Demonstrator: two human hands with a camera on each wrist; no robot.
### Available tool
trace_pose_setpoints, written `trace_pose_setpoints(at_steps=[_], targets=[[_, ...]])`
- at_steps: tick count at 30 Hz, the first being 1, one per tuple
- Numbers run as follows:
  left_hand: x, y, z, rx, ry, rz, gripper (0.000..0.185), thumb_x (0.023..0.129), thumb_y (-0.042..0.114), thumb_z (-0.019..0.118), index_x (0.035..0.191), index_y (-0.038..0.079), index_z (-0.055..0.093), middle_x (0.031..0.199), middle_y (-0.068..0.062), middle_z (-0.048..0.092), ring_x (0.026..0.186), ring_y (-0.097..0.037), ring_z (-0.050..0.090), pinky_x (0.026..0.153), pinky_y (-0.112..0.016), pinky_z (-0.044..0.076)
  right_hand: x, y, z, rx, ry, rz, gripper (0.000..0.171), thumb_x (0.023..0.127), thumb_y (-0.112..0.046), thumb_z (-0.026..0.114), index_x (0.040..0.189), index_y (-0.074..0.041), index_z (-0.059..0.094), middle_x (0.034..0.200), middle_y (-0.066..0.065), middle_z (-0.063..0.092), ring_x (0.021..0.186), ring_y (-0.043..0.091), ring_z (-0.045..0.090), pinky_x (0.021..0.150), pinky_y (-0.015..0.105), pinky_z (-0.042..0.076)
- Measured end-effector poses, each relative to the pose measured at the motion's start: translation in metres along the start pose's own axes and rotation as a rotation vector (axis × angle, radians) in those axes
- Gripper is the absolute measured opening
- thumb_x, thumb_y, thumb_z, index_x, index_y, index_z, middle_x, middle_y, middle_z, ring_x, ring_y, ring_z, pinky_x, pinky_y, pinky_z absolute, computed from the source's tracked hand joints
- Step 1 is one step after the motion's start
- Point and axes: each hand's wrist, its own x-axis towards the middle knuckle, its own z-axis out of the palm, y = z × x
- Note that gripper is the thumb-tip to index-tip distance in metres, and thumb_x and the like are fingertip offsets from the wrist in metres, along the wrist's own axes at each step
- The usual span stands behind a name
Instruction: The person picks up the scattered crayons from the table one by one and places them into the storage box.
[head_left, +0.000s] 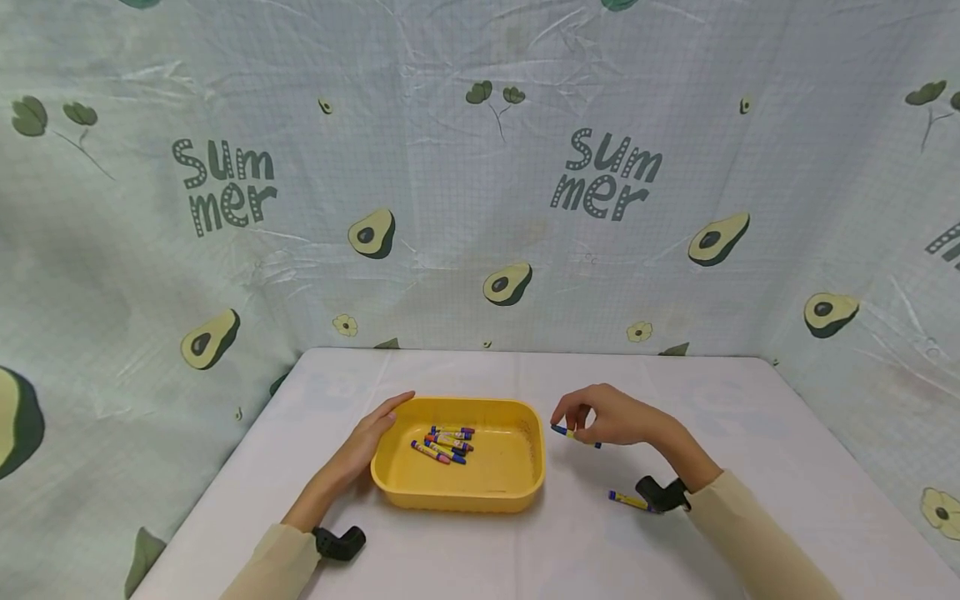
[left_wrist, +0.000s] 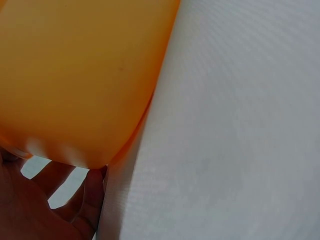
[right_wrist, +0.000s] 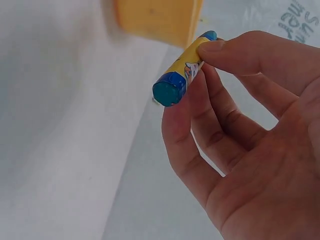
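Note:
My right hand point(head_left: 611, 417) pinches a blue crayon point(right_wrist: 184, 70) with a yellow wrapper between thumb and fingers, above the table to the right of the yellow tray point(head_left: 480, 502). Its teal-blue end faces the right wrist camera. My left hand point(head_left: 367, 437) rests against the tray's left side, its fingers point(left_wrist: 92, 192) touching the outer wall; part of that hand is hidden. Several crayons point(head_left: 447, 443) in mixed colours lie in a loose pile in the left half of the tray. Another crayon, yellow with a blue end point(head_left: 628, 500), lies on the table near my right wrist.
The white table point(head_left: 570, 550) reaches back to a hanging cloth point(head_left: 442, 167) printed with avocados and lettering. Black wrist cameras point(head_left: 341, 543) are strapped to both wrists. The tray's raised rim surrounds the pile.

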Motion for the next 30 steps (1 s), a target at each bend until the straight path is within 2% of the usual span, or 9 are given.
trace_pose_setpoints(at_steps=[4,9,12,18,25,30], targets=[[0.0,0.0,0.0,-0.003,0.002,-0.001,0.049,0.114,0.025,0.025,0.162,0.018,0.034,0.17,-0.015,0.028,0.156,-0.038,0.031,0.128,-0.058,0.023,0.018,-0.015,-0.002,-0.021,-0.003,-0.033,0.029,0.089,0.0,0.067,0.113,-0.014,0.075,0.094,-0.004,0.07,0.086,0.01,0.063,0.067,0.023,0.059],[0.0,0.0,0.0,-0.003,0.002,-0.002,0.049,0.114,0.025,0.025,0.162,0.017,0.034,0.171,-0.015,0.028,0.156,-0.039,0.029,0.128,-0.059,0.021,0.046,-0.038,-0.004,-0.04,-0.027,-0.068,0.028,0.09,-0.001,0.068,0.116,-0.01,0.075,0.1,0.005,0.073,0.087,0.011,0.063,0.065,0.022,0.059],[0.001,0.0,0.0,0.0,0.003,-0.002,0.049,0.114,0.024,0.025,0.162,0.017,0.034,0.171,-0.015,0.027,0.157,-0.039,0.028,0.128,-0.059,0.02,0.064,-0.052,-0.002,-0.044,-0.042,-0.085,0.029,0.09,-0.002,0.068,0.117,-0.01,0.075,0.1,0.006,0.073,0.087,0.011,0.064,0.068,0.021,0.059],[0.002,-0.001,0.001,0.006,0.001,-0.002,0.05,0.114,0.024,0.024,0.162,0.016,0.033,0.17,-0.016,0.029,0.156,-0.039,0.031,0.128,-0.059,0.022,0.099,-0.072,0.011,-0.052,-0.081,-0.122,0.03,0.09,-0.003,0.069,0.118,-0.013,0.075,0.097,-0.001,0.071,0.085,0.009,0.062,0.072,0.019,0.057],[0.003,-0.003,0.001,0.028,0.006,-0.003,0.05,0.114,0.026,0.024,0.162,0.017,0.033,0.17,-0.016,0.029,0.155,-0.04,0.031,0.128,-0.06,0.023,0.132,-0.085,0.034,-0.026,-0.116,-0.118,0.03,0.091,0.0,0.07,0.118,-0.013,0.075,0.098,0.001,0.071,0.085,0.01,0.063,0.075,0.02,0.057],[0.003,-0.004,0.0,0.039,0.009,0.001,0.05,0.114,0.027,0.024,0.162,0.017,0.034,0.169,-0.016,0.031,0.155,-0.039,0.031,0.128,-0.059,0.024,0.145,-0.087,0.049,-0.013,-0.132,-0.096,0.03,0.09,0.002,0.07,0.116,-0.012,0.075,0.099,0.004,0.071,0.085,0.011,0.064,0.075,0.02,0.057]])
